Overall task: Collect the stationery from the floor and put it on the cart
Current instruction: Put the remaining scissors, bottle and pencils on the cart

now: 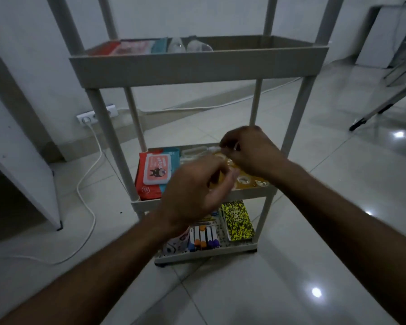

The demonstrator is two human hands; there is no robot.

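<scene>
Your left hand (192, 191) and right hand (249, 151), fingers curled on a clear packet (223, 158), hover over the cart (197, 66)'s middle shelf, while markers (203, 238) and a notebook (237, 221) already lie on the bottom shelf; no stationery shows on the floor (314, 231), so you seem nearly done.

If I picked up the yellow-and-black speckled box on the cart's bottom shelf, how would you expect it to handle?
The speckled box looks flat-sided and rectangular, so it is probably stiff and unlikely to roll. It lies flat beside the markers, so it should not tip. Its faint sheen suggests it could be slightly slippery; its weight cannot be told.
</scene>
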